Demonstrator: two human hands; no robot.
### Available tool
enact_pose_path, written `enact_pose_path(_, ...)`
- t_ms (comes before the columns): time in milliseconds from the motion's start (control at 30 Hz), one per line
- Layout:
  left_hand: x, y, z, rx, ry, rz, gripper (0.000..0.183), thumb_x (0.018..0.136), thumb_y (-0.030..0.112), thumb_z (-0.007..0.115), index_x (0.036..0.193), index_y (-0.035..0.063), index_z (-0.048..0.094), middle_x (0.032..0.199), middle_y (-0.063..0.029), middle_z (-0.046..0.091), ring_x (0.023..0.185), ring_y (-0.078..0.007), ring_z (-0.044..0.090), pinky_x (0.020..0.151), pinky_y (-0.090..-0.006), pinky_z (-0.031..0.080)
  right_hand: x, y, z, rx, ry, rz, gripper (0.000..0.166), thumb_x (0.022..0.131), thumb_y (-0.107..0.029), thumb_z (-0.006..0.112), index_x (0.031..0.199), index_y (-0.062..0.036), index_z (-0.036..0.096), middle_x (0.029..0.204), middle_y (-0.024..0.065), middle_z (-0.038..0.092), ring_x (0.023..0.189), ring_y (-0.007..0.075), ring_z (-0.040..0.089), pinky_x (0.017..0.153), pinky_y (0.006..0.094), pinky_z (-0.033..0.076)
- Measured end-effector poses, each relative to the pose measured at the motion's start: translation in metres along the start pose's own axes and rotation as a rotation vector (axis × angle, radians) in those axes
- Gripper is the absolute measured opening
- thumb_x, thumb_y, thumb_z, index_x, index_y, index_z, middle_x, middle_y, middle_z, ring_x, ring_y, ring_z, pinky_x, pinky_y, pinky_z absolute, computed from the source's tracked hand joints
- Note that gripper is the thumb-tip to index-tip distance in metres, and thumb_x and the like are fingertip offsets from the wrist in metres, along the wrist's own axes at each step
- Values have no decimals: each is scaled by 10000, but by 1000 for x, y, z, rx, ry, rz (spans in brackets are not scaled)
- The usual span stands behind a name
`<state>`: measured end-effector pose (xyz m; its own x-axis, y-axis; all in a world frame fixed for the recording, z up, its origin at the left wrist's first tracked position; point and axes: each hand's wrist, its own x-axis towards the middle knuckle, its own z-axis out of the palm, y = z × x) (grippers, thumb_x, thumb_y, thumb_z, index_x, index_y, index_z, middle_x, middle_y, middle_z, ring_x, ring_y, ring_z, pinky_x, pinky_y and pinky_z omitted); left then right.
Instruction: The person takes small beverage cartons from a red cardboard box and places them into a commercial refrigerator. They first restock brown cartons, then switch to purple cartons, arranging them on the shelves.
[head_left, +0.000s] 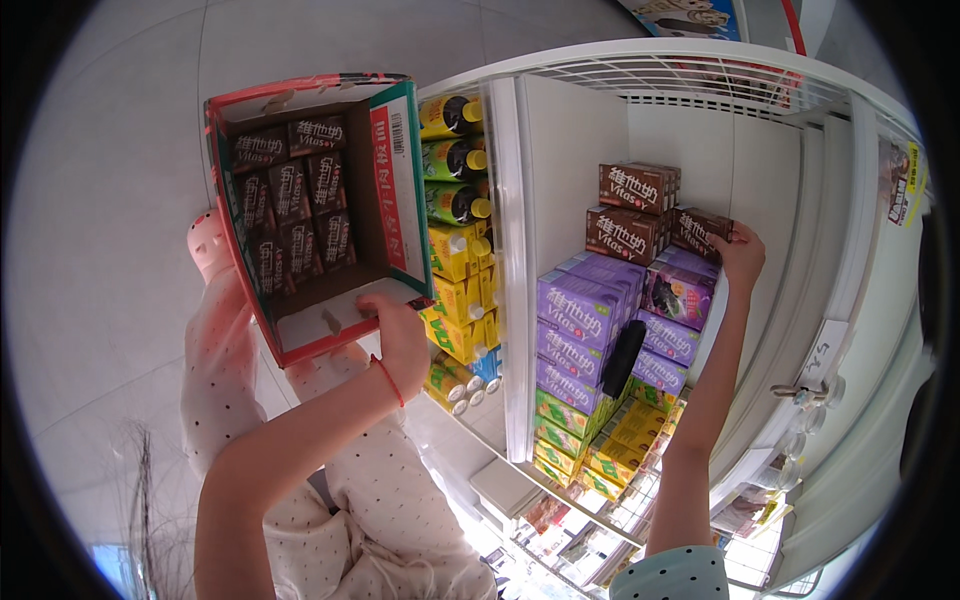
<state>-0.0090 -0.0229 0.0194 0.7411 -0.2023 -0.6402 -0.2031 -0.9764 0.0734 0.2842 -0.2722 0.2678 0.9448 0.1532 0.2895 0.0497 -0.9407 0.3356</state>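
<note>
My left hand (401, 337) grips the near flap of an open cardboard box (401, 187), which rests by my legs. Inside stand several brown Vitasoy drink cartons (289, 191), with bare cardboard along one side. To the right, my right hand (739, 251) has its fingers on the end of a brown Vitasoy carton pack (699, 231) that lies on top of a purple stack. Left of that pack are more stacked brown Vitasoy packs (628, 234). Below them are purple Vitasoy packs (574, 307) and a purple pack with a fruit picture (679, 296).
A white upright divider (517, 262) separates the stacks from bottles with yellow caps (450, 161) and yellow drink cartons (450, 296). A white wire rack (675, 64) runs along the far edge. A black object (624, 358) sits between the purple stacks. Hooks and price tags line the right side.
</note>
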Motion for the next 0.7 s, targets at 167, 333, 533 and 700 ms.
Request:
enact_pose_path(167,10,6,3,-11,-91,-8,317,833,153,471,1050,-6,638,1065,-199,624,1000,-369,574,849,-530,401,-53,-48,-23,190,301,-178,402,646,-56,773,1010,0,609,973,91,614,898,207,602,836,307,460)
enact_pose_path(333,15,10,10,148,-152,45,309,756,117,547,1033,42,660,1011,-141,641,939,-323,589,800,-514,445,-134,-132,-54,827,136,-213,500,728,18,713,1175,43,490,1110,114,573,1018,187,552,906,327,429)
enact_pose_path(533,21,15,15,153,-125,-2,309,782,74,506,1051,43,655,1015,-142,644,953,-319,594,817,-509,443,-186,-270,-22,1074,-438,-470,480,602,62,745,1053,-13,601,1058,75,621,1019,174,567,912,307,438)
enact_pose_path(700,16,13,3,163,-177,41,315,800,1,453,1048,19,647,1026,-145,641,955,-306,597,819,-508,449,-198,-348,94,927,-715,-906,454,618,47,715,1044,-65,605,1005,133,637,897,289,617,767,343,492)
